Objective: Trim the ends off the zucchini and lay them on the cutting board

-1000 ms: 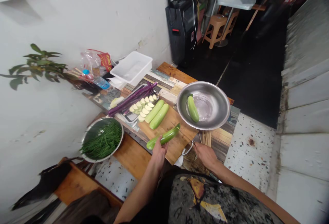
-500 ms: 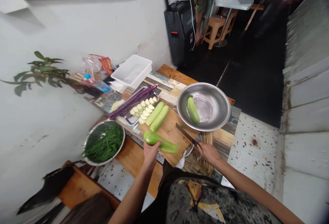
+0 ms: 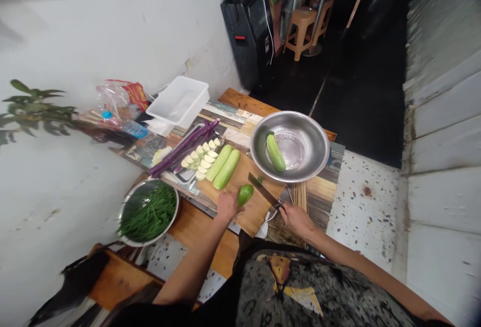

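Observation:
My left hand [image 3: 228,206] is closed around a green zucchini [image 3: 245,195] low over the front of the wooden cutting board [image 3: 252,219]; one rounded end points away from me and the rest is hidden by the hand. In my right hand [image 3: 296,221] is the handle of a knife [image 3: 263,190], its blade slanting up and left over the board's right side. A small green piece lies by the blade. Two pale green zucchinis [image 3: 226,169] lie side by side on the board's left part, beside rows of cut white-green pieces [image 3: 203,159].
A steel basin [image 3: 319,159] holding one zucchini stands behind the knife. Purple eggplants [image 3: 184,147] lie on a tray at left, near a white plastic box [image 3: 180,101]. A bowl of green stalks [image 3: 150,214] sits lower left. A black speaker [image 3: 248,36] stands beyond the table.
My left hand has turned the zucchini from lying crosswise to pointing away from me, and lowered it toward the board. The knife stays in my right hand. The whole view has shifted slightly.

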`<state>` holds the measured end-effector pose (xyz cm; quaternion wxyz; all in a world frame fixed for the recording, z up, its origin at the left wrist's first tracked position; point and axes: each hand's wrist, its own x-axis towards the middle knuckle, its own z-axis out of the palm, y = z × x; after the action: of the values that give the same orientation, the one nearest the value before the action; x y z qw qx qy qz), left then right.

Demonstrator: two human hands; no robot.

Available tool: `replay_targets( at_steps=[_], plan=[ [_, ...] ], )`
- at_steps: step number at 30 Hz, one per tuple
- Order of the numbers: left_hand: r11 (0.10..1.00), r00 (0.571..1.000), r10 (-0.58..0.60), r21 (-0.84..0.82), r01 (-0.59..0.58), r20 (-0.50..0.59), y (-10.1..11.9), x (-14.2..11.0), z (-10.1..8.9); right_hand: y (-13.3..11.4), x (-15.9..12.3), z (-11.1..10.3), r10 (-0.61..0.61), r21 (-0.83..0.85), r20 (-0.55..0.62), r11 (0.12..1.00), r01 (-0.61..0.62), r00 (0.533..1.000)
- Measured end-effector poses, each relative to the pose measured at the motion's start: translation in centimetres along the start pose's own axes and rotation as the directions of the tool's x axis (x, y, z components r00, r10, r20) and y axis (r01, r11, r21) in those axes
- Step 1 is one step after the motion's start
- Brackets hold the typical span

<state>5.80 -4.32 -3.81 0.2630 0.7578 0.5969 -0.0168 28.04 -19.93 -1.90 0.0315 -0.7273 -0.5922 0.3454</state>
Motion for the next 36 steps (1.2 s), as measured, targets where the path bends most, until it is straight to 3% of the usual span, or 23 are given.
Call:
replay_targets(
  at_steps=[3,13,18,21,26,32,36],
  plan=[
    [0.991,0.999,-0.037,-0.128,0.034,-0.022,0.0,0.1,0.0,0.0,-0.2,0.3,0.005,0.023,-0.014,1.0,-0.005,1.0],
    [0.978,0.998,-0.017,-0.207,0.003,-0.067,-0.7,0.8,1.2,-0.2,-0.2,0.5,0.015,0.09,-0.006,0.996,-0.014,1.0],
    [0.998,1.0,0.004,-0.068,-0.006,-0.027,-0.2,0.5,0.9,-0.3,-0.3,0.3,0.016,0.087,0.011,0.996,-0.017,1.0],
    [0.994,0.999,0.0,0.113,-0.004,0.038,0.2,0.5,0.6,-0.3,-0.3,0.5,-0.002,0.062,0.01,0.998,0.001,1.0],
    [0.878,0.978,-0.004,0.468,-0.096,0.207,0.8,0.6,0.4,-0.5,0.2,1.8,0.022,0.03,0.01,0.999,-0.023,1.0],
    [0.848,0.975,-0.001,0.517,-0.116,0.221,1.3,0.1,-0.4,-0.5,1.9,2.7,0.004,-0.027,0.034,1.0,-0.003,0.999],
    [0.86,0.984,-0.024,0.506,-0.07,0.177,1.2,-0.3,-1.4,0.6,1.1,2.1,-0.032,-0.018,-0.035,0.999,0.031,0.999]
  ],
)
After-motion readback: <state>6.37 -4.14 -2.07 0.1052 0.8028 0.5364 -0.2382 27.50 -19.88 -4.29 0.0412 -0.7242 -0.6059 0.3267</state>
